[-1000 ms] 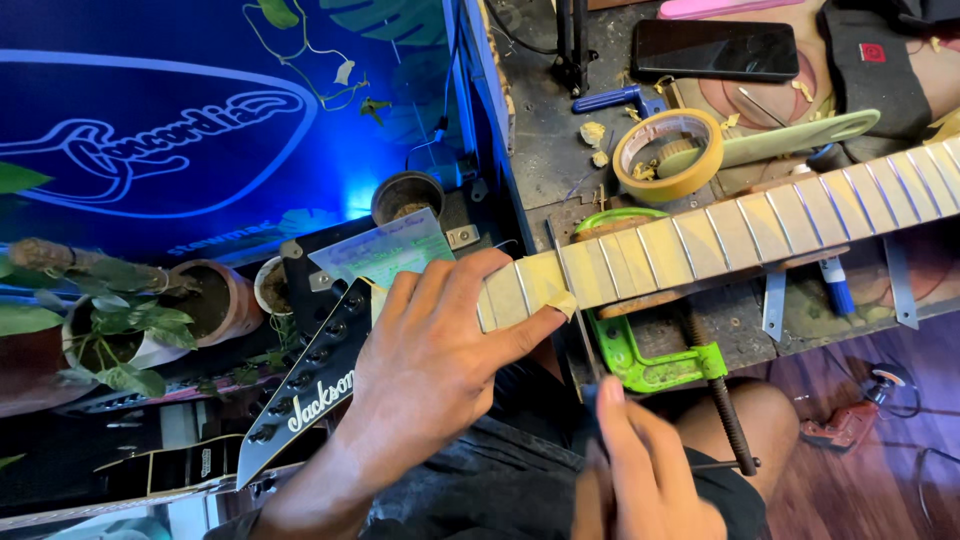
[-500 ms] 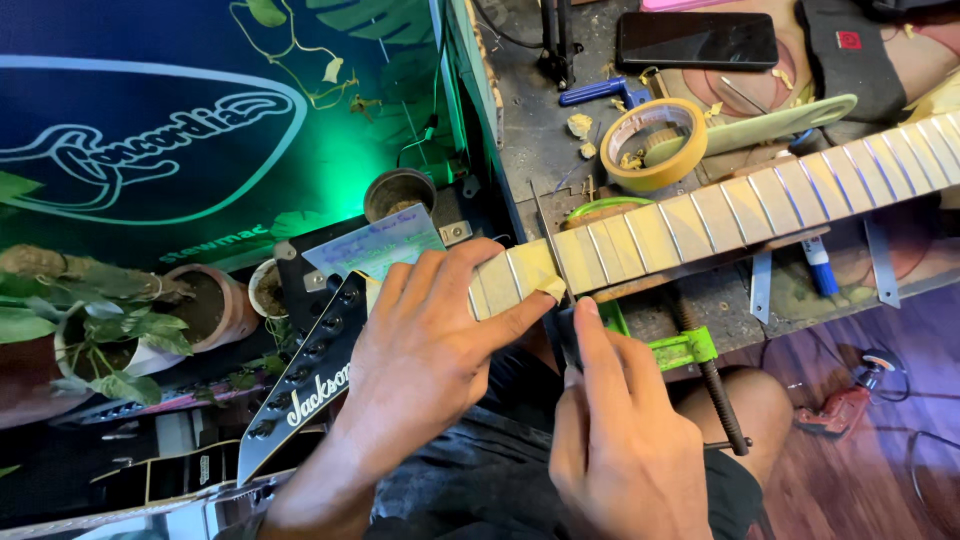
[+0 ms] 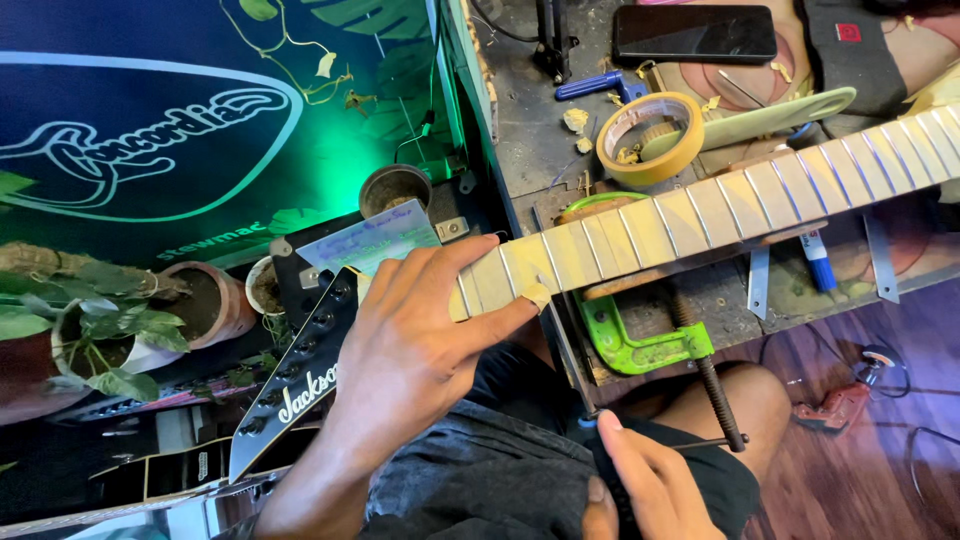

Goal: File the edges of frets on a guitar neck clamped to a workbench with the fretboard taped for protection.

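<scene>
Guitar neck (image 3: 720, 205): lies across the cluttered workbench (image 3: 530, 130), fretboard up, slanting from upper right down to the black headstock (image 3: 290, 390) at lower left; a green clamp (image 3: 640, 345) grips the bench edge just below it.
Progress: judged from this view, the frets sit in place along the whole board and the neck is bare of strings, so fret work looks mid-way; how many frets are dressed cannot be told.
Left hand (image 3: 410, 350): fingers spread over the first frets, thumb pressed along the neck's near edge, steadying it.
Right hand (image 3: 640, 490): low by the lap, fingers curled around a thin dark tool (image 3: 580, 375).
</scene>
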